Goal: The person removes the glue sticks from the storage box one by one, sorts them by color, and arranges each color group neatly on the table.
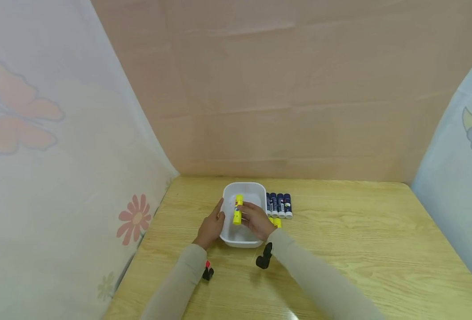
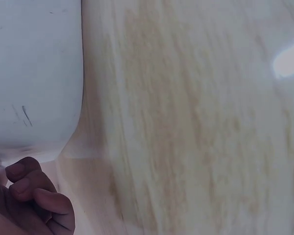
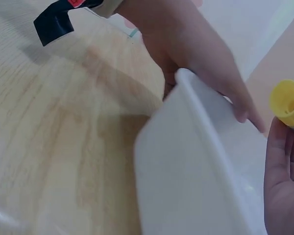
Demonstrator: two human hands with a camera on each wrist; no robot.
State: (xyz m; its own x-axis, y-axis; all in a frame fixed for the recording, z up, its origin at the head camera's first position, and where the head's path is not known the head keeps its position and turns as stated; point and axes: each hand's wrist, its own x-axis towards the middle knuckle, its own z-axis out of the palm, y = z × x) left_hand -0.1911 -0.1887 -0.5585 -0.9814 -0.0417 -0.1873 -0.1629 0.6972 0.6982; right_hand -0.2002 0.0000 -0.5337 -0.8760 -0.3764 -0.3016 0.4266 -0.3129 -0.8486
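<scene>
A yellow glue stick [image 1: 238, 210] is pinched in my right hand [image 1: 257, 221], held over the inside of a white plastic tub [image 1: 243, 244]. My left hand [image 1: 212, 227] grips the tub's left side; in the right wrist view that hand [image 3: 203, 54] lies over the rim of the tub [image 3: 181, 166]. Curled fingers [image 2: 32, 188] show low beside the tub wall [image 2: 34, 73] in the left wrist view. At the right edge of the right wrist view, the end of the glue stick [image 3: 286, 100] sticks out above the right hand's fingers [image 3: 279, 152].
Right of the tub, several dark blue glue sticks [image 1: 281, 206] with white ends lie in a row. Nearer me are yellow glue sticks [image 1: 278, 222], partly hidden by the right hand. Everything rests on a wooden table [image 1: 352, 249], with a curtain [image 1: 140, 133] along its left side.
</scene>
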